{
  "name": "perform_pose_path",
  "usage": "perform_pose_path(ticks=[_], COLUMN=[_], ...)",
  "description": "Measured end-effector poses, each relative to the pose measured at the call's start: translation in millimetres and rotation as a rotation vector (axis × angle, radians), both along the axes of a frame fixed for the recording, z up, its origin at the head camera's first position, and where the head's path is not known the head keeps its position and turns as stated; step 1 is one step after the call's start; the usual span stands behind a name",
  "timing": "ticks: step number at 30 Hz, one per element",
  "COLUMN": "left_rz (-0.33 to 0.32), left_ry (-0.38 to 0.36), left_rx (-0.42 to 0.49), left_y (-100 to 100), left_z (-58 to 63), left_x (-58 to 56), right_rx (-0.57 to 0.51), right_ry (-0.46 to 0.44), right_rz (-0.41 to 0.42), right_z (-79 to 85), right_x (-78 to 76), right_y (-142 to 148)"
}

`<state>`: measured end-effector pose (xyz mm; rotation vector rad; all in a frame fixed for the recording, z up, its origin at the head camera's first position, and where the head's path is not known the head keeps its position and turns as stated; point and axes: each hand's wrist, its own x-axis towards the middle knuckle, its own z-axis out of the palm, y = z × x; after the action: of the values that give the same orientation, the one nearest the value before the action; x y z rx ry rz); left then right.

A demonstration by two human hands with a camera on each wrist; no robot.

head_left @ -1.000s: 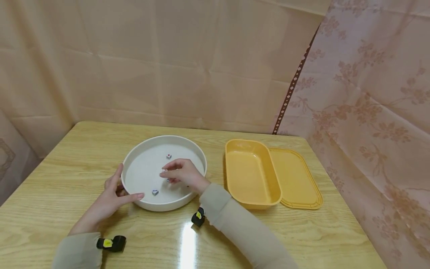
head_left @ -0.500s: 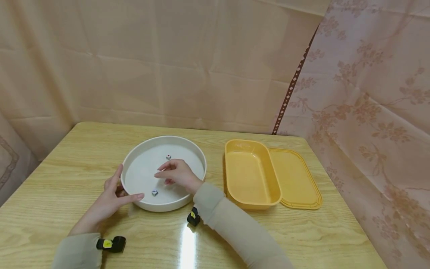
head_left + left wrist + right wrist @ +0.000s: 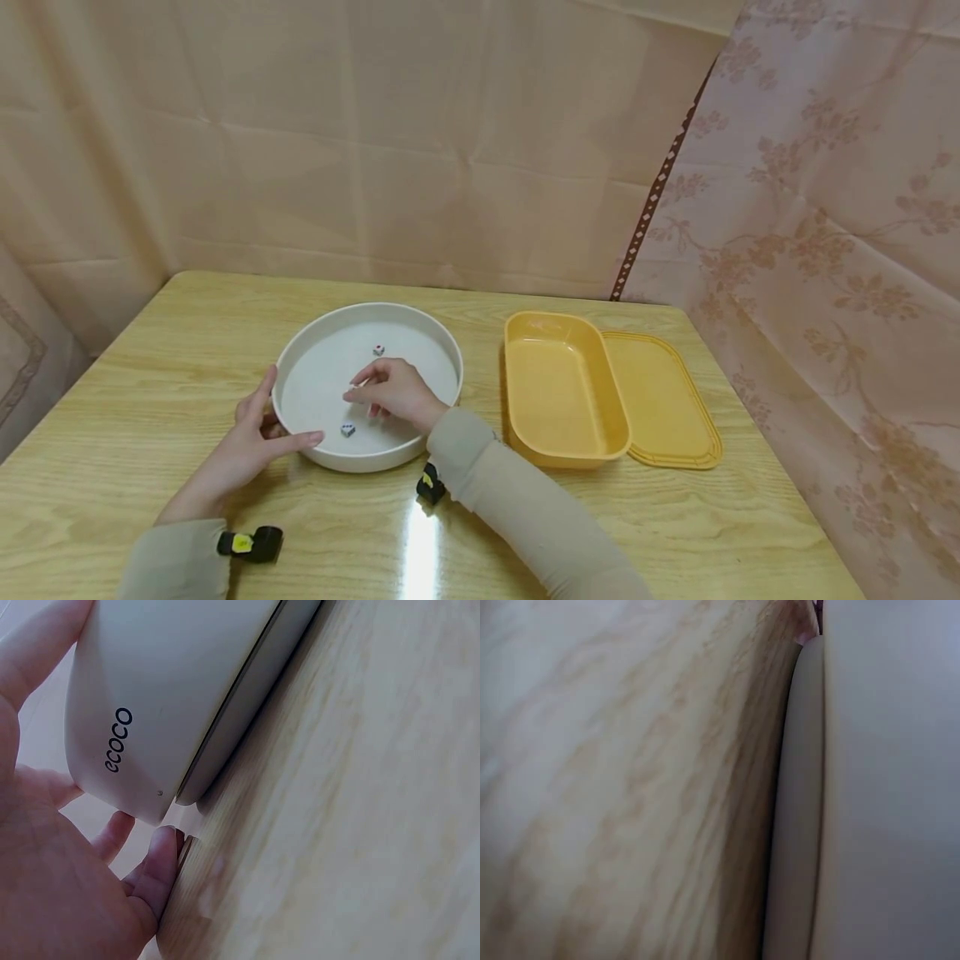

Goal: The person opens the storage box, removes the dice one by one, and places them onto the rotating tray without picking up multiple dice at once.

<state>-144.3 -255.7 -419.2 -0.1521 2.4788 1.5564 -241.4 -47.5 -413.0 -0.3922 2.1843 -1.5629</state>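
Note:
A round white tray with a low wall stands on the table. My left hand holds its left front side, thumb over the rim and fingers along the outside. In the left wrist view, fingers of the left hand lie near the tray wall marked "ecoco". Over the middle of the tray, my right hand pinches a small white die, mostly hidden by the fingertips. One die lies behind that hand, red dot upward. Another die with blue dots lies near the front wall.
Right of the tray stands a yellow rectangular box, uncovered. Its flat yellow lid lies beside it, partly behind the box wall. A beige curtain hangs behind the wooden table, and a floral curtain hangs at the right.
My right hand has shifted slightly left over the tray. A die seen below its fingers a second ago is now out of sight. The left hand and the tray have stayed in place.

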Motion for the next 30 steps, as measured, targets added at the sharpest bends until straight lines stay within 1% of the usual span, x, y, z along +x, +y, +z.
perform_pose_path(ticks=[8,15,22,30], left_rz=[-0.002,-0.002,-0.006,0.000], left_ry=[0.008,0.001,-0.007,-0.008], left_rx=[-0.002,0.000,0.003,0.011], left_y=[-0.1,0.3,0.4,0.2], left_z=[2.0,0.6,0.2,-1.2], left_x=[-0.2,0.1,-0.4,0.6], right_rx=[0.036,0.017,0.008,-0.020], right_ry=[0.003,-0.016,-0.017,-0.028], right_rz=[0.004,0.003,0.000,0.012], right_z=[1.9,-0.1,-1.5,1.6], right_x=[0.0,0.6,1.8,2.4], right_y=[-1.0,-0.2,0.2,1.5])
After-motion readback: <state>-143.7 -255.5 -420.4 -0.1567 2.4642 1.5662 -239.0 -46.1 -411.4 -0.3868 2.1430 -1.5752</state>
